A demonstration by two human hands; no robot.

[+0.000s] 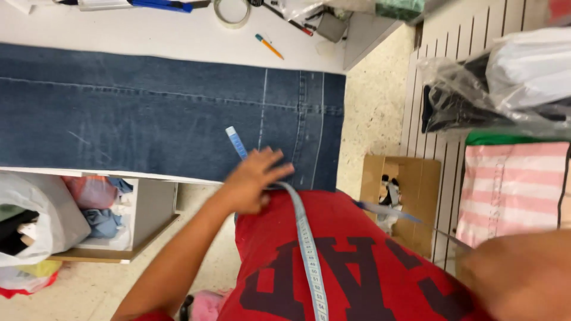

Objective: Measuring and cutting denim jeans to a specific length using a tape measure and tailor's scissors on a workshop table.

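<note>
Denim (pixel 148 119), dark blue and spread flat across the white worktable (pixel 166 35), lay with pale chalk lines running across its right end, which reached the table's front edge; it looked heavy, soft and limp, likely best taken up by an edge or a seam with a full pinch rather than by its middle. Over it ran a light blue tape measure (pixel 306 238), thin, floppy and probably a little slick, draped down the person's red shirt (pixel 357 261) with its free end lying on the cloth. The left hand (pixel 253 181) rested at the near edge of the denim, fingers (pixel 276 172) loosely spread and only half curled, touching the tape where it crossed the fabric without clamping it. The right hand (pixel 523 279) was a blur at the lower right corner, so whether it was open or closed I could not tell. Farther back sat a tape roll (pixel 232 12) and an orange pencil (pixel 269 46); a cardboard box (pixel 401 190) stood on the floor
</note>
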